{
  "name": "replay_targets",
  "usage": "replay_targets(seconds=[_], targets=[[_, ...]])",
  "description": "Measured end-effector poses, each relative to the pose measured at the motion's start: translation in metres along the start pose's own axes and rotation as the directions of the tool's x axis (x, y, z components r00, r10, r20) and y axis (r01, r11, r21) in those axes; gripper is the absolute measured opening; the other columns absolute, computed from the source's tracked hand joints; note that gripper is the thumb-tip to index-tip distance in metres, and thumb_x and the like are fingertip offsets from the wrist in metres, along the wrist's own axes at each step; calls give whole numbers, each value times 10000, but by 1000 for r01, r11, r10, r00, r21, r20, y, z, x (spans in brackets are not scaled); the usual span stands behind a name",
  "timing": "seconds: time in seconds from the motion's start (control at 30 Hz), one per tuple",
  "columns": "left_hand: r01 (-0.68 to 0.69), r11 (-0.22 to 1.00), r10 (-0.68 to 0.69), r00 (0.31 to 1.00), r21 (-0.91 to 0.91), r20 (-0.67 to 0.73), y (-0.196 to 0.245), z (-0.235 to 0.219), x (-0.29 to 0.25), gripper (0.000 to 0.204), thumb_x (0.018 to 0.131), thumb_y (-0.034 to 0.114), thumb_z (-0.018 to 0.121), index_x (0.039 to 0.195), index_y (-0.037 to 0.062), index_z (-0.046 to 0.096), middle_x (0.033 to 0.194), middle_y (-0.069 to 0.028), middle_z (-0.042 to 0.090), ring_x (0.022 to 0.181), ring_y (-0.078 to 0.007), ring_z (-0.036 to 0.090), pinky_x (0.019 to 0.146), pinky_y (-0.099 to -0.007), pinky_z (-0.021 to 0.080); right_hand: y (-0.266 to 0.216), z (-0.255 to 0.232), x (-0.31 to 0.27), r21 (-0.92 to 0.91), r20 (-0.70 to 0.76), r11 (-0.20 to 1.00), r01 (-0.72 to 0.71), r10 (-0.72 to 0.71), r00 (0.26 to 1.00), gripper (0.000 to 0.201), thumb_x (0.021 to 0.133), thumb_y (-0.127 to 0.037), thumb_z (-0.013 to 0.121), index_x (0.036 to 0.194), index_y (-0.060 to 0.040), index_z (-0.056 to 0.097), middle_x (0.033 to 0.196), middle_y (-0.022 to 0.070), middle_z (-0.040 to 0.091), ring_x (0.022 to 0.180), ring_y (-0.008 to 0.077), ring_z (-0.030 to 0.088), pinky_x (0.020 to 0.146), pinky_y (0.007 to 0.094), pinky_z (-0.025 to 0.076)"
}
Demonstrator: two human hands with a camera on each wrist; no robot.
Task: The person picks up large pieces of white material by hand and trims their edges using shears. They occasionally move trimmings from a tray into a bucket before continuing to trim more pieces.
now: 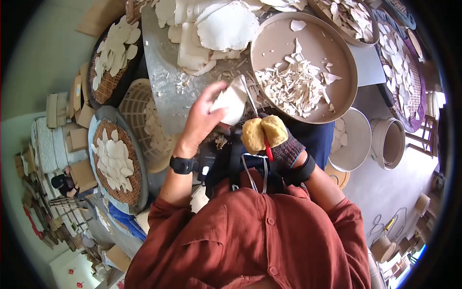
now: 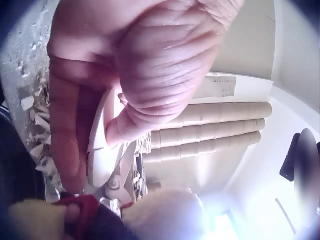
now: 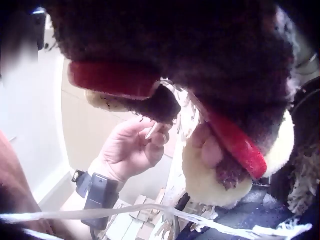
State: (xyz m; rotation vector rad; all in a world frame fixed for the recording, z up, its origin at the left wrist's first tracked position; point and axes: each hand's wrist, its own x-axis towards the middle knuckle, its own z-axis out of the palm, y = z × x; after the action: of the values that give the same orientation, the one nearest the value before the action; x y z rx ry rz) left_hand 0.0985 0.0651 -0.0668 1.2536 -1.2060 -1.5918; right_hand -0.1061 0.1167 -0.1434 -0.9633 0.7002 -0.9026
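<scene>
My bare left hand (image 1: 198, 120) pinches a thin, flat whitish piece (image 1: 232, 102) between thumb and fingers; its edge (image 2: 102, 157) shows side-on in the left wrist view. Beside that piece stand the blades of a pair of scissors (image 1: 249, 94), pointing away from my body. My right hand (image 1: 290, 148), in a dark knitted glove, grips the scissors by their red handles (image 3: 240, 145), which stand spread apart in the right wrist view. Yellow sponge-like padding (image 1: 253, 135) sits about the handles and fingers. Part of the right hand is hidden behind this padding.
A metal table (image 1: 166, 91) bears a stack of large pale sheets (image 1: 226, 29). On its right, a round tray (image 1: 353, 72) holds whitish scraps (image 1: 298, 84). Baskets of pale pieces (image 1: 113, 159) stand at the left, a white bucket (image 1: 358, 139) at the right.
</scene>
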Motion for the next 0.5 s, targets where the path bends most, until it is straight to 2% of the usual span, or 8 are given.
replay_targets(seconds=[0.07,0.1,0.13,0.2,0.23,0.3,0.47,0.5], targets=[[-79,996,65,971,-50,-229,1,9,-3,509,841,-17,550,1302,3,335,1030,-152,611,845,-198,639,658,-295,565,-9,1,-1,-178,61,980,83,-73,995,327,701,-108,709,1003,-58,592,945,92,648,911,240,625,791,319,487],[-107,990,77,957,-94,-278,-5,13,-5,490,847,-13,541,1294,-1,343,1031,-162,612,828,-213,647,647,-291,565,-13,4,1,-301,120,930,211,-182,976,344,695,-111,715,1013,-64,592,959,88,648,920,242,622,801,326,484],[-136,982,85,941,-135,-328,-10,18,-6,470,853,-10,533,1287,-5,351,1033,-171,613,811,-228,656,637,-287,565,-9,3,0,-329,129,922,206,-172,977,362,696,-130,719,1028,-70,589,981,86,645,930,245,618,817,330,479],[-135,976,70,936,-170,-344,-12,24,-7,430,862,0,521,1263,-12,367,1013,-176,619,777,-238,663,621,-283,565,-3,2,-1,-382,146,903,198,-152,977,398,697,-167,728,1058,-81,581,1026,84,639,951,250,609,850,337,471],[-134,973,61,934,-187,-352,-12,25,-8,410,866,5,515,1251,-15,376,1003,-178,622,760,-243,667,613,-281,565,-1,4,-4,-152,99,988,20,-5,995,400,706,-183,726,1063,-82,578,1033,86,637,953,246,608,855,335,470],[-78,982,22,950,-170,-311,-10,19,-5,408,874,31,515,1259,1,386,993,-166,629,753,-238,668,606,-275,556,2,5,-8,-48,78,996,-73,77,994,393,724,-204,720,1070,-87,576,1037,84,635,957,231,608,864,328,469],[32,991,-63,968,-127,-243,-6,3,0,402,875,60,521,1254,5,396,990,-164,635,737,-240,670,605,-272,552,-2,3,-7,-624,205,734,268,-177,963,341,763,-206,702,1063,-90,589,1021,79,638,968,187,608,860,299,474],[33,992,-61,969,-122,-239,-5,3,1,400,876,63,522,1252,4,397,994,-165,634,739,-239,670,606,-273,552,-3,3,-8,-568,162,797,205,-136,977,328,766,-203,697,1054,-85,593,1017,83,638,964,196,609,854,300,476]])
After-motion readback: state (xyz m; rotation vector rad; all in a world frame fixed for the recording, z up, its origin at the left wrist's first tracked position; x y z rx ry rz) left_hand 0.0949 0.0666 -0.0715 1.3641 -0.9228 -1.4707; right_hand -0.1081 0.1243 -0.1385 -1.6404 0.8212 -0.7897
